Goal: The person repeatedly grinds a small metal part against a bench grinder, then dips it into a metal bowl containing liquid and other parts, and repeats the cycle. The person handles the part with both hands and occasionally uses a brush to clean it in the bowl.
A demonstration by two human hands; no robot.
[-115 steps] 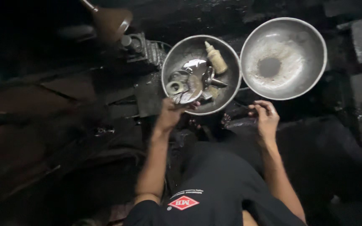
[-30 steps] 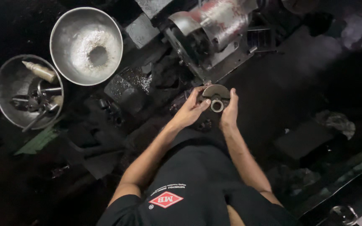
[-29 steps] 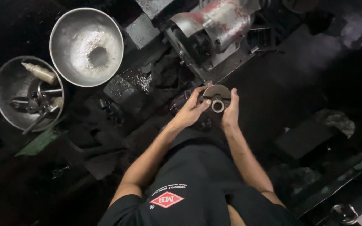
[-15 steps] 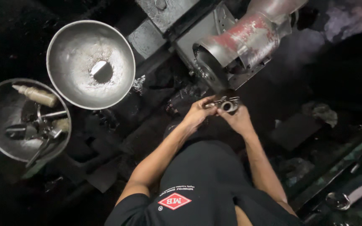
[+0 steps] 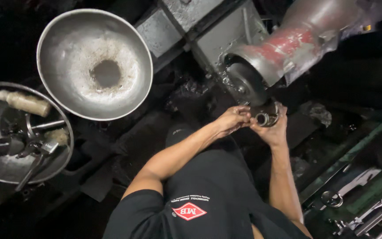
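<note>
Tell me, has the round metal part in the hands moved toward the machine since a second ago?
Yes. The round metal part now sits right under the machine's disc, closer than before.

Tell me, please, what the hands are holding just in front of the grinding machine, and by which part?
A small round metal part. The right hand cups it from below and at its outer rim; the left hand pinches its near-side edge with the fingertips.
</note>
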